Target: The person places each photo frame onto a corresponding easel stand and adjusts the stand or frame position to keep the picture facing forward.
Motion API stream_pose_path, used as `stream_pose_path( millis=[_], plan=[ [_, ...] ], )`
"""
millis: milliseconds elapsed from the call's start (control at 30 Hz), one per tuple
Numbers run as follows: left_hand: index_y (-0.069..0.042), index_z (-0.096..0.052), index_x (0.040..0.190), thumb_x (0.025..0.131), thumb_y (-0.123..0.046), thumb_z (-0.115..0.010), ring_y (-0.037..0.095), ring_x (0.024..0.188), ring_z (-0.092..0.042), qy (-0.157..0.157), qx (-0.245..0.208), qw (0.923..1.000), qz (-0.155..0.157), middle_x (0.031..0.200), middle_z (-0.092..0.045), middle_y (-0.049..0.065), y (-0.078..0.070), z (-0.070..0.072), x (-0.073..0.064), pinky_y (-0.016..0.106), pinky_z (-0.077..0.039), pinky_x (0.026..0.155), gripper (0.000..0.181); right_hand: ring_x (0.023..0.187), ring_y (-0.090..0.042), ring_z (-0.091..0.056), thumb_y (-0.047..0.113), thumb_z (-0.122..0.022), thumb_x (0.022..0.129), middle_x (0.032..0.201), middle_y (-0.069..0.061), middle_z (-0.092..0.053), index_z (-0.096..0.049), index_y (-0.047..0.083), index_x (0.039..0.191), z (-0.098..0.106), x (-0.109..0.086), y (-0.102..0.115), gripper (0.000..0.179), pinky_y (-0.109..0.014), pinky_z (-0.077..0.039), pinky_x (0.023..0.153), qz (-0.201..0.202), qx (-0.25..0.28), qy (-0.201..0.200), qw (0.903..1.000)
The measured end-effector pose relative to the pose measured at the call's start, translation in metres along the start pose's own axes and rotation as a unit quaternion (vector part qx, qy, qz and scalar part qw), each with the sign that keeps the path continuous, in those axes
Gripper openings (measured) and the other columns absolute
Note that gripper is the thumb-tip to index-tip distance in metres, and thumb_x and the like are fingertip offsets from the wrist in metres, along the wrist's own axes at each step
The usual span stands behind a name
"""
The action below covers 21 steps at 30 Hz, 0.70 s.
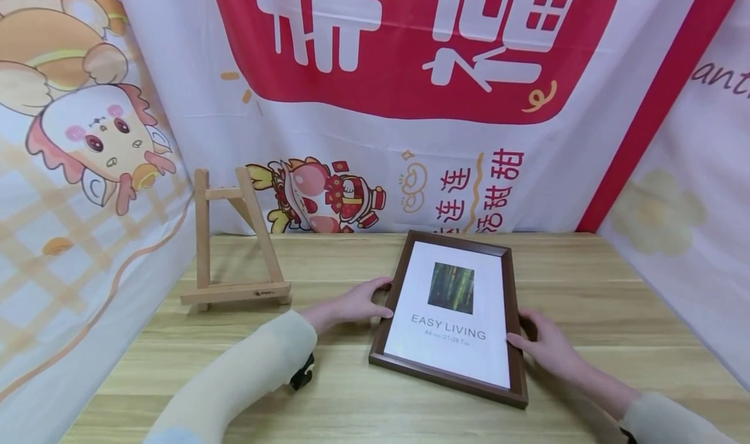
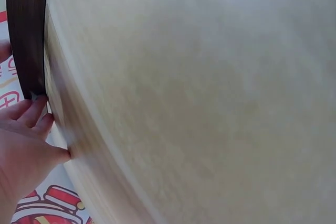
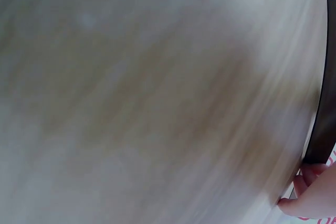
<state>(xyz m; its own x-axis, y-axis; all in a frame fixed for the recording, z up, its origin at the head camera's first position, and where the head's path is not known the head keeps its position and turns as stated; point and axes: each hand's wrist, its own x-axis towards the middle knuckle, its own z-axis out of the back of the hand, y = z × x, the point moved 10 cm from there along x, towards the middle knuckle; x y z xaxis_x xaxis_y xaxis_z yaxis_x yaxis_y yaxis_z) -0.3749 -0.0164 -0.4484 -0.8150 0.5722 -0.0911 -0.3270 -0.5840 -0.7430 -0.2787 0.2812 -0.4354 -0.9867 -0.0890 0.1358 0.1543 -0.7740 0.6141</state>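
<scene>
A dark brown picture frame (image 1: 410, 288) is slightly turned over the wooden table, its white insert showing a small green picture and the words EASY LIVING. On its left side my left hand (image 1: 357, 303) grips the edge, thumb and fingertips at the brown border. My right hand (image 1: 549, 347) holds the opposite side, with the thumb over the border and the other fingers partly hidden beside it. Only fingertips and a dark strip of the frame (image 2: 27, 35) show in the left wrist view. The right wrist view catches fingers at the frame's edge (image 3: 321, 124).
A small wooden easel (image 1: 234, 292) stands at the back left of the light wood table (image 1: 316, 405). Printed cloth (image 1: 387, 131) with red and white designs hangs behind the table, and more cloth closes in both sides.
</scene>
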Motion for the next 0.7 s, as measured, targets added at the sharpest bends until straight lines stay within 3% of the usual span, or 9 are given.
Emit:
stream_pose_path(
  millis=[300,500,600,700],
  plan=[
    [0.002,-0.033,0.148,0.084,-0.011,-0.074,0.031,0.140,-0.028,-0.022,-0.053,0.9984,0.001,0.151,-0.035,0.019,-0.0035,0.0009,-0.0026,0.045,-0.022,0.115,0.077,0.116,-0.053,-0.047,0.013,-0.070,0.088,0.122,-0.038,-0.051,-0.046,-0.020,0.126,0.0006,0.0007,0.0001,0.055,-0.063,-0.036,0.099,-0.027,0.028,-0.006,0.9992],
    [0.001,-0.033,0.149,0.084,-0.007,-0.074,0.033,0.138,-0.031,-0.037,-0.099,0.9944,0.007,0.149,-0.038,0.019,-0.0013,0.0019,-0.0060,0.047,-0.022,0.115,0.077,0.108,-0.047,-0.057,0.001,-0.065,0.090,0.120,-0.038,-0.053,-0.042,-0.019,0.129,0.0001,0.0006,0.0026,0.049,-0.048,-0.051,0.089,-0.032,0.107,-0.015,0.9936],
    [0.001,-0.031,0.150,0.083,-0.002,-0.072,0.036,0.135,-0.036,-0.044,-0.139,0.9893,0.000,0.147,-0.040,0.022,-0.0009,0.0028,-0.0071,0.048,-0.028,0.113,0.078,0.108,-0.048,-0.057,0.001,-0.063,0.092,0.125,-0.040,-0.048,-0.037,-0.018,0.134,0.0010,0.0017,0.0048,0.053,-0.042,-0.055,0.084,-0.041,0.139,-0.014,0.9894],
    [-0.001,-0.028,0.152,0.083,0.005,-0.069,0.038,0.130,-0.043,-0.050,-0.183,0.9818,-0.008,0.149,-0.037,0.022,-0.0018,0.0040,-0.0088,0.044,-0.041,0.105,0.080,0.112,-0.048,-0.055,-0.001,-0.060,0.094,0.127,-0.041,-0.047,-0.031,-0.016,0.138,0.0024,0.0023,0.0073,0.056,-0.037,-0.056,0.083,-0.048,0.166,-0.014,0.9848]
  ],
)
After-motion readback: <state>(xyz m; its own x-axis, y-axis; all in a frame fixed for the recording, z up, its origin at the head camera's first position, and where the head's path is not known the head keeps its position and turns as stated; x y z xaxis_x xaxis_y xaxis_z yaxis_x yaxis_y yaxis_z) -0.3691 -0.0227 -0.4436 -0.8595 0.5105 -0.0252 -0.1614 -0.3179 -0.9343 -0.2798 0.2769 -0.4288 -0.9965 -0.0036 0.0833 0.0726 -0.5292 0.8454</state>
